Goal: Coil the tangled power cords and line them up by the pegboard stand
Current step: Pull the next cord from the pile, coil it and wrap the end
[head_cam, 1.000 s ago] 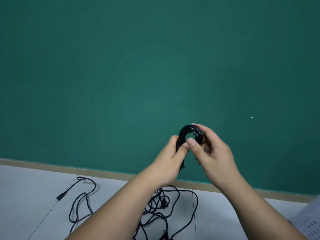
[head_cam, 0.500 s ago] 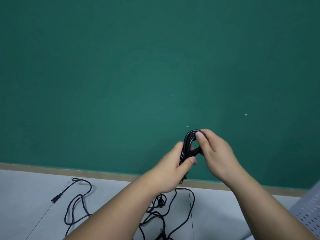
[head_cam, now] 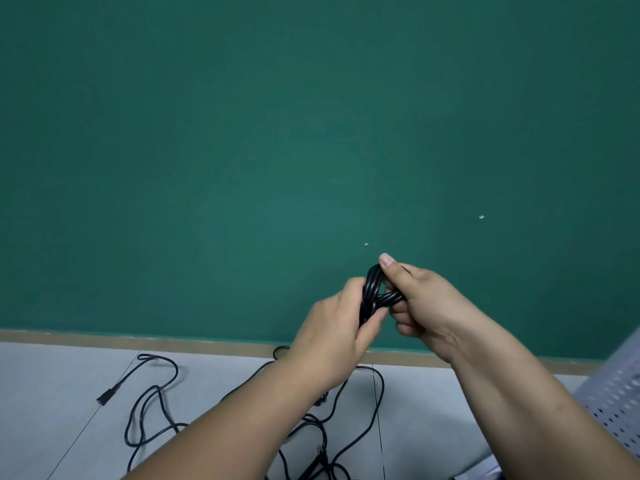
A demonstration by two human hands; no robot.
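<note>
Coil (head_cam: pixel 376 292) sits between both hands, raised before the green wall: left hand (head_cam: pixel 334 327) grips its left side, right hand (head_cam: pixel 420 306) pinches its right loop.

A plain indoor room, its exact kind unclear: a dark green wall (head_cam: pixel 242 133) fills most of the frame, with a tan skirting strip (head_cam: pixel 138 339) and grey floor tiles (head_cam: pixel 52 393) along the bottom and a perforated pegboard stand (head_cam: pixel 616 393) at lower right.

no readable text, no labels, no brands, no numbers anywhere
</note>
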